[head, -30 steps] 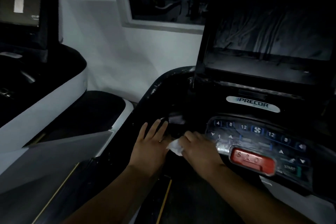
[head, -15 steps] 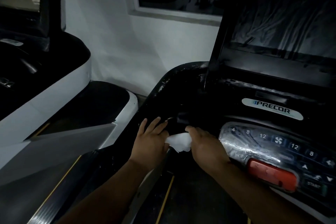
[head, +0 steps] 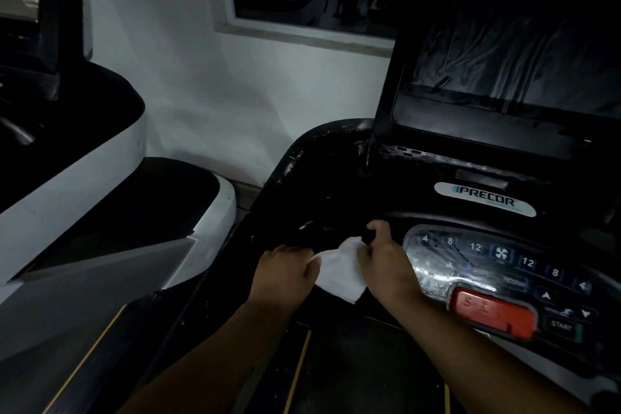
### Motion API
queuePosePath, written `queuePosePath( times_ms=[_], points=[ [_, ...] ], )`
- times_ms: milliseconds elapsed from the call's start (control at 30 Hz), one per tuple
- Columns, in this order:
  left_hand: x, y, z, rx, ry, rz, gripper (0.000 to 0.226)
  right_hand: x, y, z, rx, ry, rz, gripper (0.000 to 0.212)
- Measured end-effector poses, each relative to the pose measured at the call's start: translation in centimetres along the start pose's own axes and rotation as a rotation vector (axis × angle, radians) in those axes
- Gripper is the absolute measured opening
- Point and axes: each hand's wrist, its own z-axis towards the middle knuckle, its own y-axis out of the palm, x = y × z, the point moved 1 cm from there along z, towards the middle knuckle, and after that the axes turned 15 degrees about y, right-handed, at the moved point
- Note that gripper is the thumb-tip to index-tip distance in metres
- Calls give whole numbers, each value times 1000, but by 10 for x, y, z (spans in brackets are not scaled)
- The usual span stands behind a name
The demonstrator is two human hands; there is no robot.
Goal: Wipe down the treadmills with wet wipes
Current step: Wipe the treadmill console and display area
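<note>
Both hands hold a white wet wipe [head: 339, 274] between them: the left hand [head: 285, 270] grips its left edge, the right hand [head: 386, 265] pinches its right. A red stop button [head: 492, 312] sits right of the right hand on the black treadmill [head: 322, 185]. A second treadmill [head: 100, 161] stands well left of the left hand.

Soft white cloth-like wipe [head: 339, 270]; glossy black plastic console [head: 322, 185]; crinkled shiny film over keypad [head: 433, 265].

One head-worn view looks forward and down, close over left hand [head: 285, 274] and right hand [head: 386, 265], treadmill console [head: 484, 202] just beyond.
</note>
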Motion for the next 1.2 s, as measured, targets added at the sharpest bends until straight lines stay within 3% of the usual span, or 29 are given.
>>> queuePosePath(
  times_ms=[100,167,233,300,333,400,467,533,633,700,767,833,1000,1133,1200],
  points=[
    [4,8,7,-85,-269,-225,33,4,5,-9,210,-180,-47,35],
    [2,16,9,-114,-394,-336,30,10,18,-20,225,-389,-173,38],
    [0,22,7,-109,-357,-280,25,22,37,-32,167,-547,-390,41],
    [-5,24,10,-333,-271,-212,23,30,53,-37,63,-559,-542,55],
    [-10,31,11,-339,-235,-14,24,33,60,-37,17,-533,-593,67],
    [-1,22,10,-540,-189,130,19,36,70,-36,-7,-509,-652,91],
    [2,17,10,-422,-196,116,31,41,72,-36,16,-514,-653,99],
    [-2,6,4,-281,-264,67,30,46,69,-40,57,-548,-687,94],
    [-9,-20,-1,-70,-12,283,18,44,64,-40,127,-527,-725,78],
    [-31,-22,-5,3,120,375,35,32,72,-29,143,-447,-725,80],
    [-52,-18,-15,-69,146,357,54,18,93,-22,152,-423,-728,92],
    [-61,-11,-26,-144,145,384,60,8,112,-27,122,-463,-773,101],
    [-64,-9,-31,-177,130,378,67,28,94,-38,64,-604,-835,92],
    [-64,-5,-33,-186,129,401,65,19,87,-21,192,-327,-733,95],
    [-65,-3,-33,-188,135,400,66,-10,107,-18,165,-311,-691,93]
  ],
)
